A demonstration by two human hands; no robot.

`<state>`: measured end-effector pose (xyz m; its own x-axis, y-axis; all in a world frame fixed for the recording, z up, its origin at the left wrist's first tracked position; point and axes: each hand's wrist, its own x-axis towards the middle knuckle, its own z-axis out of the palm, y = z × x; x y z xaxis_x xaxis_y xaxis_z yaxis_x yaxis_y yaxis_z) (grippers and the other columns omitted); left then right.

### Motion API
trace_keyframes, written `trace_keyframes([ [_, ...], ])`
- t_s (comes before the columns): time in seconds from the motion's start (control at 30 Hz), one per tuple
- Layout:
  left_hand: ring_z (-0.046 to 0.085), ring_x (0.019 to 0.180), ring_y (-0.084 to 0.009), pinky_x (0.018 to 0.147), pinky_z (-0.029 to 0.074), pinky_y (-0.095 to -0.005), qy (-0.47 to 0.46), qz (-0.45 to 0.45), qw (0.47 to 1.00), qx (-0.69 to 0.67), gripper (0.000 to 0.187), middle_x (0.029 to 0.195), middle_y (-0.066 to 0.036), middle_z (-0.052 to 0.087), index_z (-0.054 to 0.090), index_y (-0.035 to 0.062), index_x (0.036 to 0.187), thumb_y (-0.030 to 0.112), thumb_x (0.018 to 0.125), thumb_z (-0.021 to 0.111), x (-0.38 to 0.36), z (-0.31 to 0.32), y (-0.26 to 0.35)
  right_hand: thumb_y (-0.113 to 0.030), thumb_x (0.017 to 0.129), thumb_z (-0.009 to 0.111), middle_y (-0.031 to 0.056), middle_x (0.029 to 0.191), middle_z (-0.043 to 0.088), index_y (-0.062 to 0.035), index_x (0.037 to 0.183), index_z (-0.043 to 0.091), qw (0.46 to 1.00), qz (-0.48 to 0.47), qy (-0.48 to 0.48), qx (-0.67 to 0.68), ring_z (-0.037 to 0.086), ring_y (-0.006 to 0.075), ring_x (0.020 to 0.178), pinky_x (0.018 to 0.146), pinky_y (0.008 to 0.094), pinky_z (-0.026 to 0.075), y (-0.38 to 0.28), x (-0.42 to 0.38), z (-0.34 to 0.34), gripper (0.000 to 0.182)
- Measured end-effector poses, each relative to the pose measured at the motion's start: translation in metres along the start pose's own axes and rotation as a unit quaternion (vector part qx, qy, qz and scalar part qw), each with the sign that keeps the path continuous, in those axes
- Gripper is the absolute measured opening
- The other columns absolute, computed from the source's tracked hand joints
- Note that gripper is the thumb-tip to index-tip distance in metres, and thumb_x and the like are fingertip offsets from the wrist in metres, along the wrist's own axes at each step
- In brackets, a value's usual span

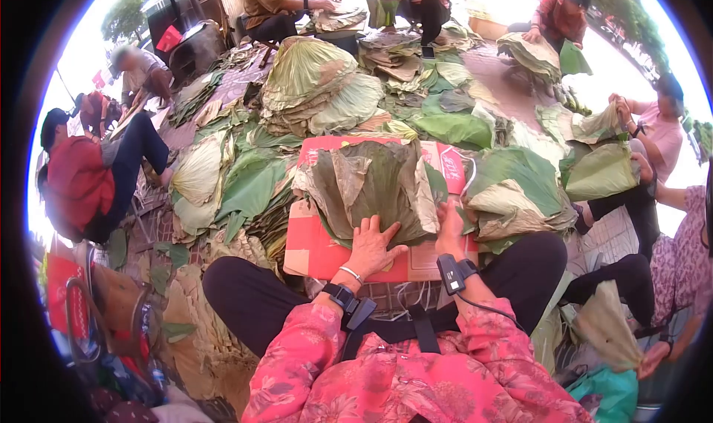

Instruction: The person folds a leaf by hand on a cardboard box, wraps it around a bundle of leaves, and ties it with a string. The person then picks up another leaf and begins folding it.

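Note:
Large dried leaves [371, 185], brown-green and folded, lie stacked on a red cardboard box [308, 237] between my knees. Flat on the lower edge of the leaves rests my left hand [373, 248], its fingers spread. At the right edge of the same leaves, my right hand [450, 231] is upright with its fingers closed around the pale leaf edge; part of the fingers is hidden. Green and pale leaves [516, 189] are piled right of the box, and more green leaves [252, 181] lie to its left.
A tall heap of dried leaves [308, 85] stands beyond the box. Several people sit around, including a person in red [78, 170] at left and one in pink [661, 129] at right handling leaves. A chair [104, 304] stands at lower left.

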<state>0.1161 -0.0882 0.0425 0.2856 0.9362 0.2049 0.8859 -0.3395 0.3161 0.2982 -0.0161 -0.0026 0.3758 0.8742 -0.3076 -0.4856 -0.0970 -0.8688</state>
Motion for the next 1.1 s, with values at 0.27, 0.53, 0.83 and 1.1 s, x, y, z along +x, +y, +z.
trace_keyframes([
  [0.27,0.042,0.099,-0.0306,0.080,0.038,-0.0418,0.010,-0.025,0.999,-0.028,0.044,0.108,-0.013,0.045,0.058,0.0219,0.117,0.045,0.079,0.058,0.002,0.007,-0.005,-0.044,0.092,0.043,0.0101,0.122,0.052,-0.0015,0.128,0.045,0.987,-0.108,0.083,0.083,0.050,0.0235,0.108,0.090,0.0318,0.038,-0.049,0.014,-0.010,0.056],
  [0.53,0.043,0.098,-0.0294,0.077,0.038,-0.0416,0.039,-0.029,0.998,-0.047,0.040,0.105,-0.011,0.046,0.061,0.0194,0.111,0.041,0.077,0.061,0.003,0.012,-0.007,-0.022,0.085,0.054,0.0151,0.119,0.053,-0.0030,0.119,0.052,0.720,-0.521,-0.109,-0.446,0.046,0.0280,0.114,0.095,0.0385,0.035,-0.097,-0.049,0.025,0.039],
  [0.83,0.046,0.098,-0.0302,0.080,0.041,-0.0435,0.074,-0.068,0.976,-0.192,0.037,0.102,-0.011,0.049,0.057,0.0088,0.112,0.032,0.082,0.059,0.008,0.020,-0.022,-0.018,0.074,0.062,0.0153,0.130,0.043,-0.0043,0.120,0.050,0.710,-0.369,-0.005,-0.600,0.037,0.0328,0.122,0.097,0.0423,0.034,-0.027,-0.019,-0.005,0.049],
  [1.1,0.054,0.094,-0.0210,0.077,0.045,-0.0301,0.076,-0.123,0.923,-0.357,0.042,0.119,-0.016,0.046,0.050,-0.0004,0.120,0.020,0.084,0.059,0.015,0.032,-0.038,-0.016,0.080,0.057,0.0147,0.132,0.043,-0.0042,0.126,0.045,0.686,-0.507,-0.213,-0.476,0.037,0.0325,0.123,0.099,0.0440,0.030,-0.043,-0.062,0.053,0.049],
])
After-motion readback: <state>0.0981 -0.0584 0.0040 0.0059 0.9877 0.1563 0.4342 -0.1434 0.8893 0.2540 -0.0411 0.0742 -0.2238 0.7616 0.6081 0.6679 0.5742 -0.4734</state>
